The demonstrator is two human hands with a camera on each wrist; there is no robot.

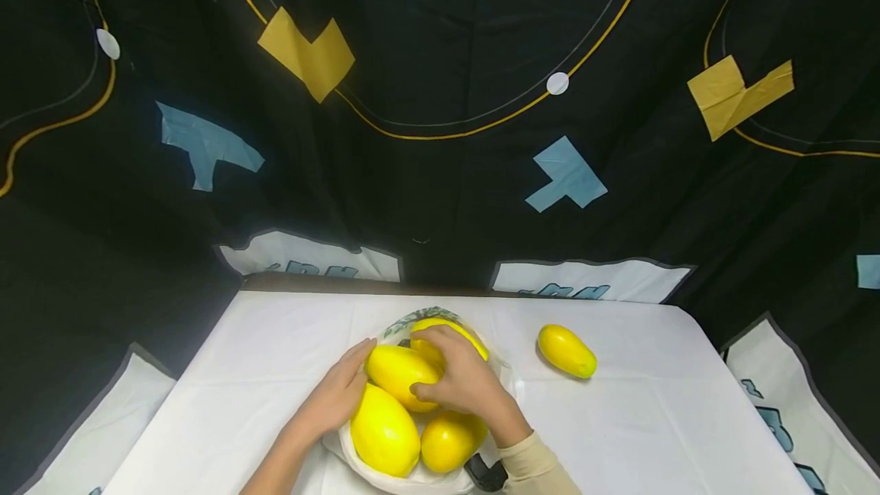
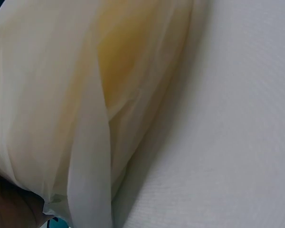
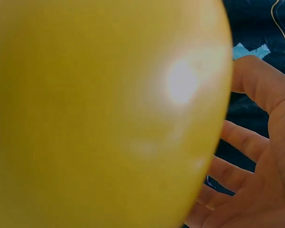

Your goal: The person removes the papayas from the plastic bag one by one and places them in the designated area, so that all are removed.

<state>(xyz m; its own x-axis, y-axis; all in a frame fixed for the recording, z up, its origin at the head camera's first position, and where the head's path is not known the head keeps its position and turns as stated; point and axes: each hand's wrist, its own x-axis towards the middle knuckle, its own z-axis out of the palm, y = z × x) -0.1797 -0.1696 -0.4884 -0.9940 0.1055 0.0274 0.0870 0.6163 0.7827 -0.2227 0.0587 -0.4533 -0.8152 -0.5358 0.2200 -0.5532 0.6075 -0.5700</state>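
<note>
In the head view a white bag with a green leafy print stands on the table with several yellow, mango-like fruits in it. My right hand reaches over the bag and grips the right end of the middle yellow mango, thumb in front and fingers curled beyond it. Along the bag's left side my left hand rests, fingers extended against the bag and that mango. Nearer lie a large yellow mango and a rounder one; another mango sits at the back, partly hidden by my right hand.
One yellow mango with a greenish tip lies on the white-covered table, right of the bag. A dark curtain with yellow and blue shapes hangs behind the table. A black device sits by my right wrist.
</note>
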